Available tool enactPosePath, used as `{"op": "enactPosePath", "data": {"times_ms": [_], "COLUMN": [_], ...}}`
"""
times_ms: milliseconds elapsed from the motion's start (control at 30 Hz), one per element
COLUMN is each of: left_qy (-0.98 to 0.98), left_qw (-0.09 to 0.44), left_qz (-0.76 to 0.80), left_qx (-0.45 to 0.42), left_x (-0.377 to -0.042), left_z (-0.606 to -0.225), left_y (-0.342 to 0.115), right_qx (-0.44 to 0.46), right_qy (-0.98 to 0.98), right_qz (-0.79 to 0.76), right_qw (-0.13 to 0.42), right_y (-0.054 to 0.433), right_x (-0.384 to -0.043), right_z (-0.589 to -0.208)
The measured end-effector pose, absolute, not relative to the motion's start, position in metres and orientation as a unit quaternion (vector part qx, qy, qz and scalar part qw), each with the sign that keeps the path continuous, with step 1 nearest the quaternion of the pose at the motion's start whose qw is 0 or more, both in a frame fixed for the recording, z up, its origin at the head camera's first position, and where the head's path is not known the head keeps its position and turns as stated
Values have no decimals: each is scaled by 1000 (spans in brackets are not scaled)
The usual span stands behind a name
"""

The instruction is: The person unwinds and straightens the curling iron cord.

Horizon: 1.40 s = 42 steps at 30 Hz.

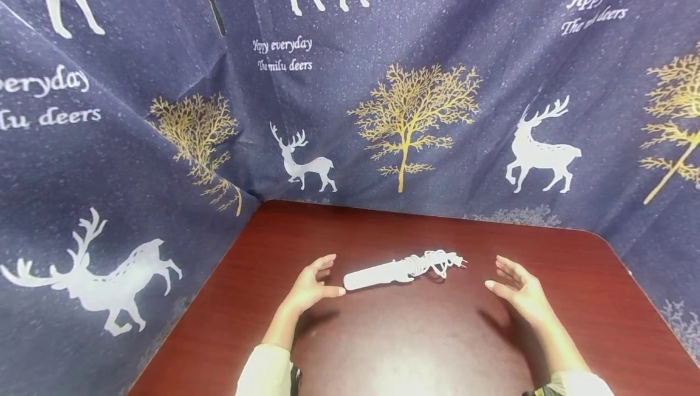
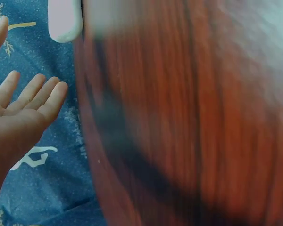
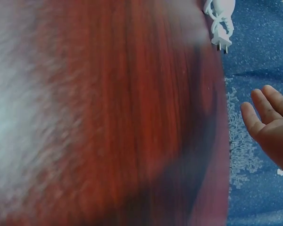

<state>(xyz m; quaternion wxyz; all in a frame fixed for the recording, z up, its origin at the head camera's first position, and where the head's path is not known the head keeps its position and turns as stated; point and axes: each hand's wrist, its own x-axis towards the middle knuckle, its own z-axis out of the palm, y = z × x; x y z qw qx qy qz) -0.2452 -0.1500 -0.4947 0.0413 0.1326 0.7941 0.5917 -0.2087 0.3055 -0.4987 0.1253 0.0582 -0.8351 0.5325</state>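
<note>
A white stick-shaped electric appliance [image 1: 374,276] lies on the table, its smooth rounded end toward the left. White cord [image 1: 432,260] is wound about its right part, and a two-pin plug [image 3: 221,39] shows at that end in the right wrist view. My left hand [image 1: 309,288] holds nothing; its fingers are spread and its thumb is close by the rounded end. To the right of the plug, with a gap between, my right hand [image 1: 524,296] is held with fingers apart and nothing in it. Only the appliance's rounded tip [image 2: 66,21] shows in the left wrist view.
The reddish-brown wooden table [image 1: 437,329] has a bright glare near its front. Dark blue cloth [image 1: 350,104] printed with white deer and golden trees hangs behind the table and along its sides.
</note>
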Motion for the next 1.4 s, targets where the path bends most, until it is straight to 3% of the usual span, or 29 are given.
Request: {"op": "enactPosePath", "data": {"times_ms": [567,1000,1400], "left_qy": [751,737,775], "left_qw": [75,73,106], "left_qz": [643,662,612], "left_qx": [130,117,114], "left_x": [-248,-271,-282], "left_z": [-483,-522,-526], "left_y": [-138,-134,-127], "right_qx": [64,45,48], "right_qy": [-830,-813,-795], "right_qz": [549,577,604], "right_qw": [76,59,41], "right_y": [294,300,295], "right_x": [-236,-251,-263], "right_z": [-504,-514,-518]}}
